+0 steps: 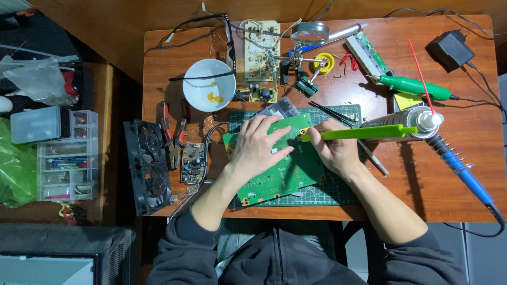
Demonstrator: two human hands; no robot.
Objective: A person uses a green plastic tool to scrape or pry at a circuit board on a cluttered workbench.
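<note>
A large green circuit board (288, 174) lies tilted on a green cutting mat (338, 192) in the middle of the wooden desk. My left hand (256, 145) lies flat on the board, fingers spread, pressing it down. My right hand (335, 150) grips a long lime-green flat tool (359, 133) near its left end. The tool's tip rests at the board's upper right edge. The tool's far end points right, over a spray can.
A white bowl (208, 84) stands at the back left beside a beige circuit board (260, 50). A spray can (406, 124) with a red straw, a blue-handled soldering iron (465, 177) and a green rotary tool (414, 85) lie to the right. Pliers (173, 132), a small board (193, 162) and a black fan (148, 166) are at left.
</note>
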